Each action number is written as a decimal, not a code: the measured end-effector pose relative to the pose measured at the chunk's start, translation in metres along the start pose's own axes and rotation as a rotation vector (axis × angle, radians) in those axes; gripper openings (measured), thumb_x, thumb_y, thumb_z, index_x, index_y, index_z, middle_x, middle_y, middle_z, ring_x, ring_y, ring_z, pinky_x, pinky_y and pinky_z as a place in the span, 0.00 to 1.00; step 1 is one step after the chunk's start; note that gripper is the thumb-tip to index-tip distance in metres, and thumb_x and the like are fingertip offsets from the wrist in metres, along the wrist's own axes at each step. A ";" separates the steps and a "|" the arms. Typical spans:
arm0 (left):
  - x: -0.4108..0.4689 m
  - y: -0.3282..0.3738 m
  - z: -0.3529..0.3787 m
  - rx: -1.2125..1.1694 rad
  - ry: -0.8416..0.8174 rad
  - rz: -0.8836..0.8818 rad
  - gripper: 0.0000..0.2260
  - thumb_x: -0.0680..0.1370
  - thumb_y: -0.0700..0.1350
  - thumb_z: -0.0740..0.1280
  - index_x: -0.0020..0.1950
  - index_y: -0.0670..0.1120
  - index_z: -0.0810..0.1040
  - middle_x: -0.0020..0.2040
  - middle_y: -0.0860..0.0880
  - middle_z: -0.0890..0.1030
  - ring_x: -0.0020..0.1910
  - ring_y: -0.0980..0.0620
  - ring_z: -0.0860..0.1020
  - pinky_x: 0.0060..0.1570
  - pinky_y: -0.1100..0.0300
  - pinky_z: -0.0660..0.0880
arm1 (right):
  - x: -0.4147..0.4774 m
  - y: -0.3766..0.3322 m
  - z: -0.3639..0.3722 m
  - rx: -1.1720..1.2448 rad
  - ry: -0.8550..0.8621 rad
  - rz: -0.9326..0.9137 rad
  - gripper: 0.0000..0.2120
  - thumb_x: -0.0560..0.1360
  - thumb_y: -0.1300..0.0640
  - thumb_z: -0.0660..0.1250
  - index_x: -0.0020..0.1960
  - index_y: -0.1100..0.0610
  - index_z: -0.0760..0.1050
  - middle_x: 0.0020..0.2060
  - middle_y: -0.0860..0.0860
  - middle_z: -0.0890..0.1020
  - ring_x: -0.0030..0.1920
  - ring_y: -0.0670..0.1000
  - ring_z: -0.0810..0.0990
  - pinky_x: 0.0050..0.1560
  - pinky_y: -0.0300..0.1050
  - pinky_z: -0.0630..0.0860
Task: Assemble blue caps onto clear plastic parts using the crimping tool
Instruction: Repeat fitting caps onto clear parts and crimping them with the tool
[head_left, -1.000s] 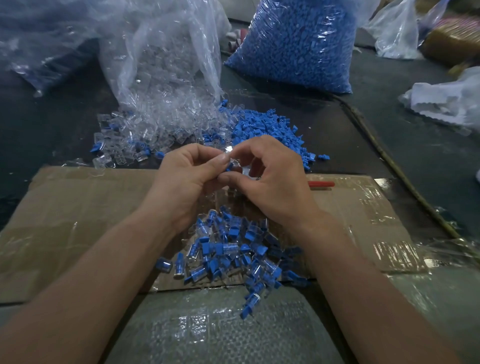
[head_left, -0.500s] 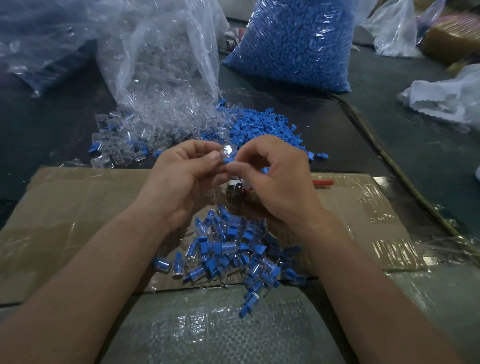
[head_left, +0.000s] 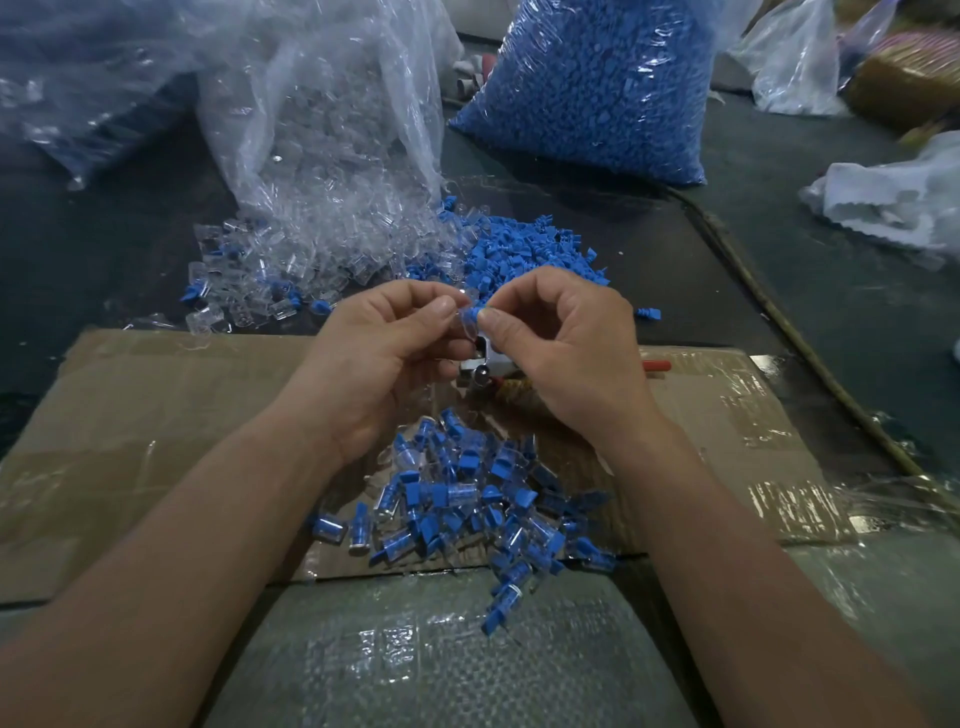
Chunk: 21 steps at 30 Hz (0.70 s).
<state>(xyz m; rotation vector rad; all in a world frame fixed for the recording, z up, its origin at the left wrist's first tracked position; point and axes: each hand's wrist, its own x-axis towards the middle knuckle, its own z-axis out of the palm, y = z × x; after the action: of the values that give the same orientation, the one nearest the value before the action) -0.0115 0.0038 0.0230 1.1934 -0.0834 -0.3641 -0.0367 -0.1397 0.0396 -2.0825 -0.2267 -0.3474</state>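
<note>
Dark bench (head_left: 104, 218) carries a taped cardboard sheet (head_left: 156, 415). Far behind stand a bag of blue caps (head_left: 597, 88), right, and a bag of clear parts (head_left: 322, 130), left. Finished pile (head_left: 467, 499) lies near, centre. Left hand (head_left: 379, 364) pinches a clear part (head_left: 467, 330); right hand (head_left: 566, 353) pinches a blue cap (head_left: 471, 315) against it, above the crimping tool (head_left: 485, 366). Risk: fingertips hide the joint, so a cap seated askew would crimp crooked. Versus one second earlier, hands sit slightly higher, exposing the tool head.

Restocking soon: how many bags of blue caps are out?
1: the blue-cap bag at the back, right of the clear-parts bag. What the far-left bag holds is unclear.
</note>
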 end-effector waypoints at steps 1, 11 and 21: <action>0.000 -0.001 0.000 0.002 -0.008 0.006 0.05 0.68 0.40 0.65 0.43 0.42 0.78 0.32 0.49 0.81 0.30 0.57 0.78 0.28 0.67 0.75 | 0.000 0.000 0.000 -0.006 0.001 -0.001 0.11 0.71 0.61 0.70 0.36 0.47 0.73 0.30 0.42 0.77 0.32 0.38 0.76 0.34 0.29 0.71; 0.002 -0.002 -0.002 0.025 -0.001 0.028 0.09 0.65 0.44 0.66 0.43 0.42 0.75 0.30 0.50 0.80 0.28 0.56 0.78 0.27 0.67 0.74 | 0.000 -0.004 -0.004 0.030 -0.116 0.077 0.09 0.71 0.60 0.70 0.37 0.48 0.76 0.32 0.45 0.80 0.34 0.45 0.80 0.41 0.46 0.80; 0.000 -0.002 -0.001 0.014 -0.026 0.018 0.08 0.68 0.45 0.66 0.42 0.42 0.73 0.29 0.48 0.80 0.27 0.55 0.79 0.25 0.67 0.74 | -0.001 -0.007 -0.003 0.258 -0.238 0.146 0.12 0.74 0.65 0.65 0.57 0.59 0.76 0.45 0.48 0.81 0.46 0.42 0.80 0.50 0.35 0.76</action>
<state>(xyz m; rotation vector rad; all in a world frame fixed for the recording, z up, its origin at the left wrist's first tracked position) -0.0117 0.0041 0.0211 1.2008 -0.1186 -0.3638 -0.0401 -0.1388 0.0471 -1.8687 -0.2456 0.0199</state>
